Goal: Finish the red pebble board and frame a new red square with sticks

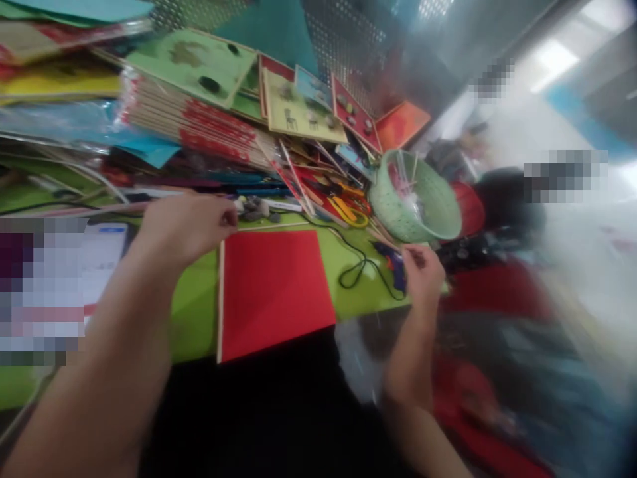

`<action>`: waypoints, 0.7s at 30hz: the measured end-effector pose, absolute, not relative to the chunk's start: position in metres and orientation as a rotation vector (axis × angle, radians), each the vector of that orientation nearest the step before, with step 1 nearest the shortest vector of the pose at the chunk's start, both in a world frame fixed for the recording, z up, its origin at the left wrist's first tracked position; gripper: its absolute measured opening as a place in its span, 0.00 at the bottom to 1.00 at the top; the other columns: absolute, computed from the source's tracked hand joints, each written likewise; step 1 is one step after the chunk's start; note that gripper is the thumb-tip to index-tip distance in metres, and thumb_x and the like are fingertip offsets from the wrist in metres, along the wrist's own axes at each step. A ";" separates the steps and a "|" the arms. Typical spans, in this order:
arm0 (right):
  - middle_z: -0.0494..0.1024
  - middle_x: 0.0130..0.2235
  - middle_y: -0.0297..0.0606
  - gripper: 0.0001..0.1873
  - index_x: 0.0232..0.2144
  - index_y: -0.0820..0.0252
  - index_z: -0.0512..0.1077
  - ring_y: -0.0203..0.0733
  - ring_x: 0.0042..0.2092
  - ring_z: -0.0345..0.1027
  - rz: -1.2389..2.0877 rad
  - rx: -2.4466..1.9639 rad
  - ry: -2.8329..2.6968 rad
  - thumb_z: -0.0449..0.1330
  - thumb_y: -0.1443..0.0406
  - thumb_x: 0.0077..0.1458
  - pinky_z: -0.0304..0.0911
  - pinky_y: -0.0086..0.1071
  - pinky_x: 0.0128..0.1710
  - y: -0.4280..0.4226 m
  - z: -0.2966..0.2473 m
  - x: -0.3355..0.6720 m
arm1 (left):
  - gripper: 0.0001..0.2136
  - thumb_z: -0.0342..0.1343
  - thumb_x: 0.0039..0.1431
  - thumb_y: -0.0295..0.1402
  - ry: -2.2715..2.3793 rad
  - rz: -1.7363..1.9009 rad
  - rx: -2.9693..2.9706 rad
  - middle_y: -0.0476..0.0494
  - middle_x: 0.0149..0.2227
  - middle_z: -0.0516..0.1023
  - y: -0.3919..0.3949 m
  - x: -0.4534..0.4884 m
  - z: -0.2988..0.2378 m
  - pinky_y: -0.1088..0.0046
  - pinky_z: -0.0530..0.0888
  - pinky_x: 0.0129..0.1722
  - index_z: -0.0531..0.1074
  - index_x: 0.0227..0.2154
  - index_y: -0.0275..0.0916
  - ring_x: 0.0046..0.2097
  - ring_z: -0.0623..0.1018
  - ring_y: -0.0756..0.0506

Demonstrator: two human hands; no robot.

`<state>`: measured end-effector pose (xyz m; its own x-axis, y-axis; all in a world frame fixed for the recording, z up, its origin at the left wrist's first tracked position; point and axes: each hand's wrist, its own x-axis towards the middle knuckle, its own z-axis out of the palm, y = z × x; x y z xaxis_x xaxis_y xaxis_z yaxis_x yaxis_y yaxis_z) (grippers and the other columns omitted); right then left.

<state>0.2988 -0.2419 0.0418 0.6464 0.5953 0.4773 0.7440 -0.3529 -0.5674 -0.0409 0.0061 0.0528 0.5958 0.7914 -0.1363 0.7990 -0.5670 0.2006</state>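
A red square panel (pixel 276 285) lies on the green tabletop in front of me. A pale thin strip (pixel 220 299) runs along its left edge, and another thin stick (pixel 273 227) lies just beyond its far edge. My left hand (pixel 184 222) is over the panel's far left corner, fingers curled together near a small pile of grey pebbles (pixel 256 209). To the right, my right hand (pixel 423 269) has its fingers pinched beside a dark blue tool (pixel 395 265), partly hidden, possibly a glue gun. What either hand holds, if anything, is too small or hidden to tell.
A green basket (pixel 442 199) with thin sticks stands at the right, near orange-handled scissors (pixel 351 211). A black cord (pixel 361 262) loops on the table. Bundled sticks (pixel 189 123) and picture boards (pixel 303 106) crowd the back. A tablet-like screen (pixel 104 259) is at left.
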 end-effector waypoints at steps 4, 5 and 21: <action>0.77 0.35 0.40 0.25 0.42 0.61 0.73 0.45 0.35 0.70 -0.035 -2.248 -0.765 0.64 0.49 0.50 0.66 0.40 0.40 -0.275 0.026 0.309 | 0.15 0.47 0.59 0.41 1.367 -0.085 2.579 0.37 0.42 0.80 0.005 -0.036 0.053 0.62 0.68 0.35 0.76 0.39 0.43 0.43 0.78 0.34; 0.77 0.36 0.40 0.27 0.43 0.60 0.72 0.45 0.36 0.70 0.021 -2.288 -0.740 0.65 0.47 0.48 0.66 0.40 0.41 -0.278 0.021 0.311 | 0.14 0.47 0.59 0.40 1.388 -0.088 2.567 0.37 0.42 0.80 0.004 -0.035 0.053 0.61 0.68 0.36 0.75 0.39 0.42 0.43 0.77 0.34; 0.71 0.36 0.28 0.30 0.46 0.52 0.64 0.33 0.30 0.64 0.087 -1.548 -0.538 0.69 0.64 0.39 0.60 0.27 0.29 -0.275 0.024 0.277 | 0.13 0.49 0.58 0.37 1.401 0.047 2.535 0.38 0.39 0.82 -0.004 -0.037 0.057 0.63 0.69 0.35 0.77 0.38 0.42 0.41 0.79 0.35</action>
<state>0.2766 -0.2746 0.0238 0.8821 0.3839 0.2729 0.2777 0.0443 -0.9597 -0.0367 -0.0037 0.0571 0.5385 0.8379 -0.0893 0.8301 -0.5092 0.2274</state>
